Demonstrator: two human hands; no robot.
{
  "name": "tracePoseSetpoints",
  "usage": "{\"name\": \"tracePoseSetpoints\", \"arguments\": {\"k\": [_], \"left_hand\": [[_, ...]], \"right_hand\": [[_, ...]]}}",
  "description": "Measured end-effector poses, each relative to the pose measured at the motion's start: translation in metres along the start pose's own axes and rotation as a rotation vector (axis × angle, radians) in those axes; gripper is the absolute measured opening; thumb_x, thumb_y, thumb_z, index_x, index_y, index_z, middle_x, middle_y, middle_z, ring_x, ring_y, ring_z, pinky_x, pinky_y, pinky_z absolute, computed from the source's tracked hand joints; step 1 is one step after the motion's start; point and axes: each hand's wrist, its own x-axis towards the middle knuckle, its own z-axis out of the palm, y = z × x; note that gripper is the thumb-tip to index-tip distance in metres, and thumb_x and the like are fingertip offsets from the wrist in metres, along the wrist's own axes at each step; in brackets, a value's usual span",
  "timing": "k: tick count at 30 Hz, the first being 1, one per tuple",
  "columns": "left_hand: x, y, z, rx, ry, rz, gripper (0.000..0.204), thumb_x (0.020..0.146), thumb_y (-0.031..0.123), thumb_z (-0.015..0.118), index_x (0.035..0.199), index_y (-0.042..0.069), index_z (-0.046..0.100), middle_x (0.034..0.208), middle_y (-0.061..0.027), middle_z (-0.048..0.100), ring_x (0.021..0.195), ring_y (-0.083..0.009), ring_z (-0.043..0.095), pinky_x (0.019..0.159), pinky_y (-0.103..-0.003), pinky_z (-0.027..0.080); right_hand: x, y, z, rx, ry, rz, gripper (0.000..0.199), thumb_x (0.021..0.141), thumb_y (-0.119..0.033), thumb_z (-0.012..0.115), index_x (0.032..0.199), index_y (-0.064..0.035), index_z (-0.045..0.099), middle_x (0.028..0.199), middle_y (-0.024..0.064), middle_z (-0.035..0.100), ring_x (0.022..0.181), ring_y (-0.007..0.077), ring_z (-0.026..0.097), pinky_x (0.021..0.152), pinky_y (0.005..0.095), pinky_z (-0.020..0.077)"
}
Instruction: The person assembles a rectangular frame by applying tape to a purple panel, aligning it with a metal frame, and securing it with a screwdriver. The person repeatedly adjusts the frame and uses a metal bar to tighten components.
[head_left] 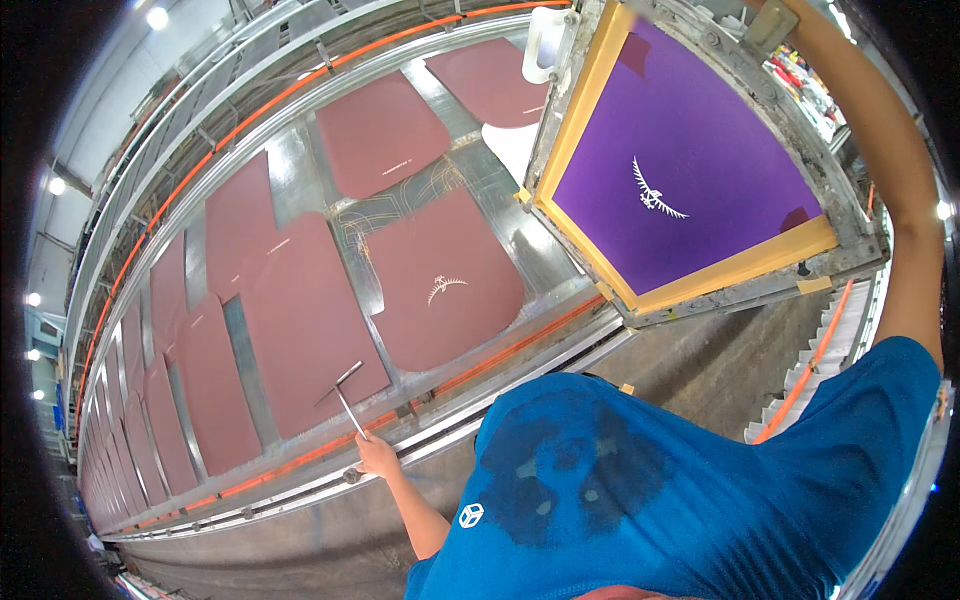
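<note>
My left hand (377,455) is closed around the thin handle of a T-shaped metal tool (349,408), its crossbar over a maroon panel (317,340). At the right, a screen-printing frame (856,245) stands tilted beside the table. Its purple mesh (610,215) carries a white winged design (657,192) and is bordered with yellow tape. A similar pale design shows on the nearest maroon panel (450,315). My right arm (900,150) reaches up past the frame's right side to its upper corner; the right hand is mostly cut off there, its fingers hidden.
Several more maroon panels (385,130) lie flat along the long metal table (290,180), some bearing small pale marks. A metal rail (440,412) and an orange strip (520,352) run along the near edge. A white handle-like piece (543,45) sticks out from the frame's left side.
</note>
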Motion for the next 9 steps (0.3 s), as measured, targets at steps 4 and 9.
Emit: {"name": "tracePoseSetpoints", "arguments": {"k": [4, 9], "left_hand": [[-0.001, 0.033, 0.000, -0.024, -0.021, 0.064, 0.037, 0.106, 0.039, 0.042, 0.127, 0.016, 0.062, 0.104, -0.0135, 0.075, 0.099, -0.0361, 0.069, 0.100, -0.062, 0.031], [0.000, 0.009, -0.012, 0.028, -0.027, 0.009, 0.039, 0.106, 0.040, 0.043, 0.129, 0.015, 0.060, 0.101, -0.0162, 0.075, 0.099, -0.0357, 0.070, 0.102, -0.061, 0.031]], "right_hand": [[0.001, 0.017, -0.003, -0.329, 0.095, 0.068, 0.073, 0.085, -0.064, 0.068, 0.102, 0.0066, 0.071, 0.081, 0.0127, 0.067, 0.075, 0.0249, 0.062, 0.065, 0.0415, 0.0490], [0.022, -0.007, 0.020, -0.385, 0.034, 0.122, 0.072, 0.084, -0.068, 0.066, 0.100, 0.0020, 0.073, 0.074, 0.0106, 0.063, 0.069, 0.0227, 0.058, 0.060, 0.0404, 0.0466]]}}
